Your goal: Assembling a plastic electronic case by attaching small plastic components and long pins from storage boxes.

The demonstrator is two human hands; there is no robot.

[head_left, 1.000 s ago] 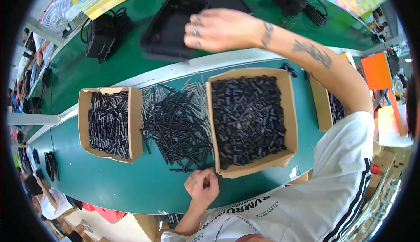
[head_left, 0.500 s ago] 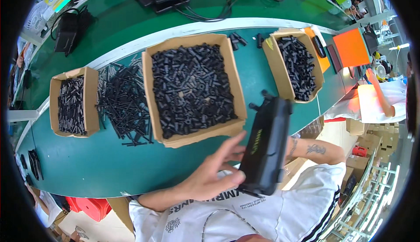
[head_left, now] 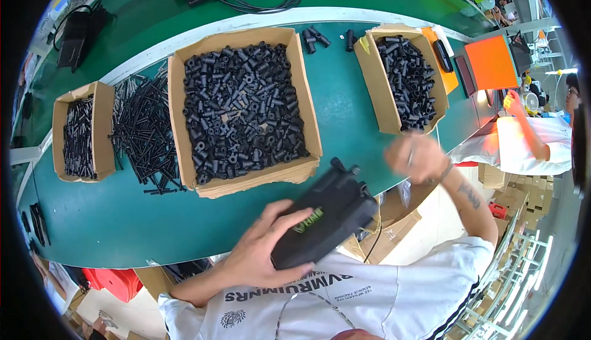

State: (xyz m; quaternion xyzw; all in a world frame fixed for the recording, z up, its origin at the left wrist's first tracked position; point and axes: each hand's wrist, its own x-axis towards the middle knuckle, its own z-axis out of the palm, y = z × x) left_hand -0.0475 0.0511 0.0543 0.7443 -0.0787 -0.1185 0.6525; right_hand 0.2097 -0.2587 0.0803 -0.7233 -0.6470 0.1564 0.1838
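My left hand [head_left: 260, 251] is wrapped round the lower end of a black boxy case [head_left: 335, 220] with green lettering, thumb on the near side and fingers across its face. The case is tilted above the table's front edge, and small round black fittings stick out of its far end. My right hand [head_left: 418, 157] is blurred, just in front of the near edge of the narrow cardboard box [head_left: 374, 88] filled with short black tubular parts [head_left: 407, 81]. Its fingers look curled, but the smear hides whether anything is in them.
A large cardboard box [head_left: 311, 109] of similar black parts stands mid-table [head_left: 132, 226]. Left of it lie a pile of black screw-like rods [head_left: 148, 134] and a smaller box [head_left: 106, 134] of rods. Loose black fittings [head_left: 316, 37] sit between boxes. Another person [head_left: 532, 137] is at right.
The case has tipped from near upright toward the left and now rests in my left hand. My right hand has come out from behind it and moved toward the narrow box.
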